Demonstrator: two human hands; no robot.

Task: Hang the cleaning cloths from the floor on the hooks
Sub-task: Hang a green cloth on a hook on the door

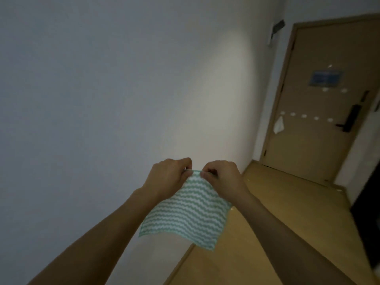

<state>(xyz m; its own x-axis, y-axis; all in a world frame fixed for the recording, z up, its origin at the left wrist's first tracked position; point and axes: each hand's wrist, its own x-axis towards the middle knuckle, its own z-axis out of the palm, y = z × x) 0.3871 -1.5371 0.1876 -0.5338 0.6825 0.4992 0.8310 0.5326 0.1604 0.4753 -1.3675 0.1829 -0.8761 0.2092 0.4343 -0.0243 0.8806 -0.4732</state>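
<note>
- we see the left hand (167,177) and right hand (223,177) raised side by side in front of the wall (102,99), knuckles nearly touching.
- both hands pinch the top corner of the green-and-white striped cloth (189,212); fingers curled in tight, thumbs on the near side, only a narrow strip of cloth edge between them.
- the cloth hangs free below the hands like a diamond, tilted, its lower edges loose in the air, touching neither wall nor floor (277,223).
- left edge of the cloth sits over the wall side, right corner over the floor side; the wall-floor skirting line runs up under it toward the door (318,120).
- open room: bare wall all along the left, a wooden floor lane on the right leading straight to the door. dark object (368,223) at the right edge narrows the lane; we cannot tell what it is.
- door is shut, tan, well apart from the hands, at the far end.
- on the door: a row of small white hooks (304,116) across the middle, two more higher up.
- a white cloth (278,125) already hangs from the leftmost hook of the row, near the door's hinge-side edge.
- blue sign (326,78) above the hooks, text too blurred to read; dark handle and lock (350,120) on the door's right side.
- small dark device (277,27) high on the wall corner beside the door frame.
- light is dim, with a brighter patch on the wall above the hands.
</note>
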